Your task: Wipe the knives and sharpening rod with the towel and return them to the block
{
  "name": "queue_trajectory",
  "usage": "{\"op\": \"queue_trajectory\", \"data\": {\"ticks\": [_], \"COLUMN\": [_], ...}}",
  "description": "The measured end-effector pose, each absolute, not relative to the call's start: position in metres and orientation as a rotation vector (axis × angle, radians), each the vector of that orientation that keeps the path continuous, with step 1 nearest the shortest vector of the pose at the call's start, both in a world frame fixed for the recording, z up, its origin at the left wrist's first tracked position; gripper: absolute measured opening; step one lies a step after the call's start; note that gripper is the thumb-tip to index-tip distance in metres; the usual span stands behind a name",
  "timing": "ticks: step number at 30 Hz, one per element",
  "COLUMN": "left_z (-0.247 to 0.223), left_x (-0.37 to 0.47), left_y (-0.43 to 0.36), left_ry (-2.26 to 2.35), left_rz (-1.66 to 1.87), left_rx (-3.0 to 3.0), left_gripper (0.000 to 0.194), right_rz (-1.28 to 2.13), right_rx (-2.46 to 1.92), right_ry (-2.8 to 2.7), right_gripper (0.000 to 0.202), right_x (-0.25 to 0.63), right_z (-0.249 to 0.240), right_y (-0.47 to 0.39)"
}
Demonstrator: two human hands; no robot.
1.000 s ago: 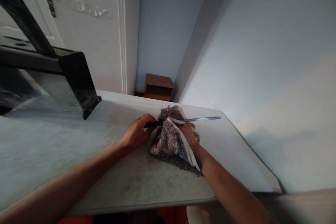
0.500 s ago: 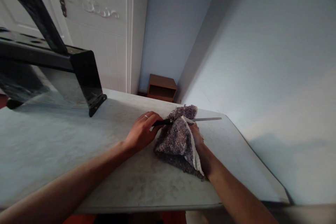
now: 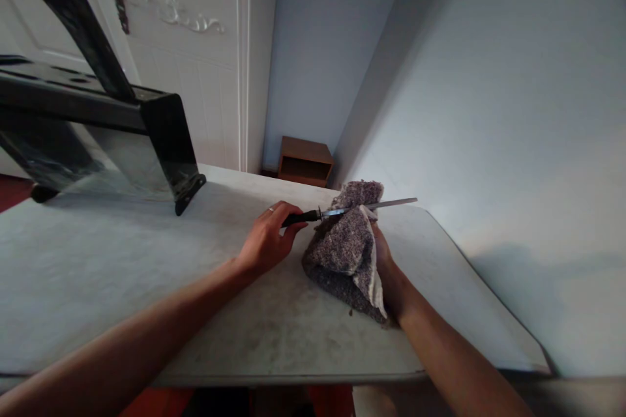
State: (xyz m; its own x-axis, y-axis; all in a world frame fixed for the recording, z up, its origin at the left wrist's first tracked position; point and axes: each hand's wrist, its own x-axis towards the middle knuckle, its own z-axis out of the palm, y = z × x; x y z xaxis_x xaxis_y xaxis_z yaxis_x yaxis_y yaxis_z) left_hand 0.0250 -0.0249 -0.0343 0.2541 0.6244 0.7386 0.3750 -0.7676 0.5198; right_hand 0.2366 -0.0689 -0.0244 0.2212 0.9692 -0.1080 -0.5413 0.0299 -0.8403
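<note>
My left hand (image 3: 270,238) is closed on the black handle of a long, thin metal rod (image 3: 396,202), which looks like a sharpening steel and points right. A purple-grey fuzzy cloth (image 3: 342,247) with a white edge is folded around the rod's middle. Behind the cloth's right side, my right hand (image 3: 384,254) grips it, its fingers mostly hidden by the fabric. The rod's tip sticks out beyond the cloth, and a short length of bare metal shows beside the handle.
A black knife block (image 3: 163,137) with clear sides stands at the left of the white table (image 3: 235,339), one large black handle rising from it. Beyond the table are a brown box-like shelf (image 3: 306,151), a white door and a pale wall at the right.
The cloth and my right hand have shifted right along the rod, away from the handle, baring metal beside it. The rod now tilts upward toward its tip.
</note>
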Motion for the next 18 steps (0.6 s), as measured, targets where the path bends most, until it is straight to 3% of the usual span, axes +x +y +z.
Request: {"op": "queue_trajectory", "data": {"ticks": [10, 18], "left_z": [-0.0359, -0.0346], "left_x": [0.025, 0.021], "left_y": [-0.0247, -0.0152], "left_ry": [0.932, 1.037], "left_rz": [1.542, 1.459], "left_rx": [2.274, 2.442], "left_gripper": [0.01, 0.009], "right_rz": [1.36, 1.244], "right_rx": [-0.931, -0.979], "right_ry": [-0.704, -0.725], "right_gripper": [0.032, 0.023], "right_x": [0.2303, 0.2337], "right_z": [-0.0146, -0.0195], "right_y": [-0.0687, -0.0675]}}
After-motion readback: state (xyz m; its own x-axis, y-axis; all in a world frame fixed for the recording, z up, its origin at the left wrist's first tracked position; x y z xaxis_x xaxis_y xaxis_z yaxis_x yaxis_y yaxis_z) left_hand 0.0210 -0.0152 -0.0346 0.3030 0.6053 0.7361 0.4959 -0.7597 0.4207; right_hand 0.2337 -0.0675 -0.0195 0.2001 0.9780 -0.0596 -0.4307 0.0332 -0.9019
